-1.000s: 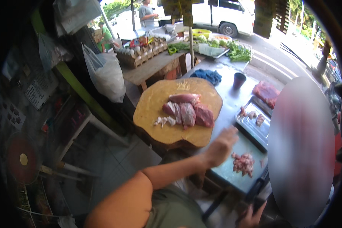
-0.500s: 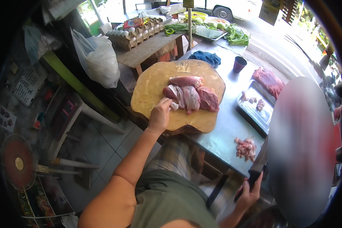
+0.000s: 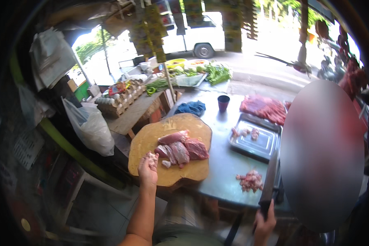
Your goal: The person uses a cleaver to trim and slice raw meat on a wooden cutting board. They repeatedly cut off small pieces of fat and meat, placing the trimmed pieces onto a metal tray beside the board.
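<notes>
My left hand [image 3: 146, 173] is closed on a small pale scrap of meat [image 3: 152, 159], over the left side of a thick wooden chopping block [image 3: 149, 129]. Beside it on the block lie several large pieces of raw meat [image 3: 178, 151] and a small whitish bit [image 3: 166, 164]. At the lower right, my right hand [image 3: 266, 224] grips the black handle of a large knife [image 3: 270, 178], its blade pointing away from me at the metal table's edge. A heap of small meat scraps [image 3: 250, 181] lies to the left of the blade.
On the metal table [image 3: 217, 164] are a steel tray [image 3: 254, 149] with a few meat bits, a slab of raw meat [image 3: 264, 108], a dark cup [image 3: 223, 103] and a blue cloth [image 3: 190, 108]. Egg trays [image 3: 121, 100] and vegetables [image 3: 217, 73] stand farther back. A plastic bag [image 3: 92, 129] hangs left.
My left hand has lifted the small pale scrap from beside the large pieces. The head view has tilted up, showing more street. My right hand still holds the knife, its blade now more visible.
</notes>
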